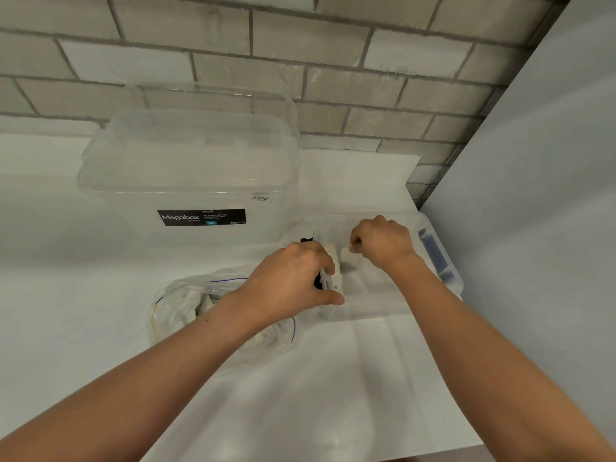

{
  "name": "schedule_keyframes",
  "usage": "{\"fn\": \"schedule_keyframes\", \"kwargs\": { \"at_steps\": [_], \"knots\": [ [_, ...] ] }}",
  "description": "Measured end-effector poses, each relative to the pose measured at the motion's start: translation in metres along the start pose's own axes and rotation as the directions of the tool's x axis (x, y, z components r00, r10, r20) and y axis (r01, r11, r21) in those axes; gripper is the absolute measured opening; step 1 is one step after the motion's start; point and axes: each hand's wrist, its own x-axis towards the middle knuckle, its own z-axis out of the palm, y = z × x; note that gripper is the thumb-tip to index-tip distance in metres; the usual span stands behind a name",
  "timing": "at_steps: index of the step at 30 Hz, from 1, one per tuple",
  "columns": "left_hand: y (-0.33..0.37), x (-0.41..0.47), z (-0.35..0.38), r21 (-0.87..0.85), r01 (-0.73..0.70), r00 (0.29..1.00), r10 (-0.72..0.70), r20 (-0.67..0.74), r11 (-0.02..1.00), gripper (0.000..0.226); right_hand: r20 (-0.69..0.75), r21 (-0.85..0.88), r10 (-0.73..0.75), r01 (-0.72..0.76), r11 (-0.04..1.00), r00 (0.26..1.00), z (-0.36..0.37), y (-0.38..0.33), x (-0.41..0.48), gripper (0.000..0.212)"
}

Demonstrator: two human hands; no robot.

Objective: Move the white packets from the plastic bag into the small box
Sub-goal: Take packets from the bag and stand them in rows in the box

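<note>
Left wall of small box (383, 308) is gripped by left hand (293, 281), fingers curled over rim. White packet (348, 260) is pinched by right hand (383, 243) inside the box, beside other packets (334, 258) stacked against that wall. Plastic bag (186, 305) is seen just left of box.

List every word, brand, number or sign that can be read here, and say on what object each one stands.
"Megabox": black label on the large clear box.
"12L": blue patch on the same label.
Other lines on the label: too blurred to read.
Small white sticker above the label: too small to read.
No text shows on the small box, plastic bag or white packet.
</note>
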Motion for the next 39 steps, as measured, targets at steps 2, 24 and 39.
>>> {"fn": "schedule_keyframes", "kwargs": {
  "at_steps": [2,24,39],
  "knots": [
    [0.000,-0.001,0.000,0.005,-0.004,1.000,0.004,0.001,1.000,0.049,-0.042,-0.038,0.011,-0.012,0.999,0.999,0.000,-0.002,0.001,0.021],
    [-0.106,-0.130,-0.029,-0.107,0.235,0.819,-0.257,-0.513,0.966,0.017,-0.345,0.856,0.075,0.280,0.434,0.936,-0.053,-0.142,-0.149,0.006],
    [-0.143,-0.156,0.011,-0.139,0.321,0.931,-0.339,-0.134,0.937,0.070,-0.093,0.347,-0.049,0.079,0.935,0.994,0.024,-0.231,-0.115,0.019]
  ]
}}
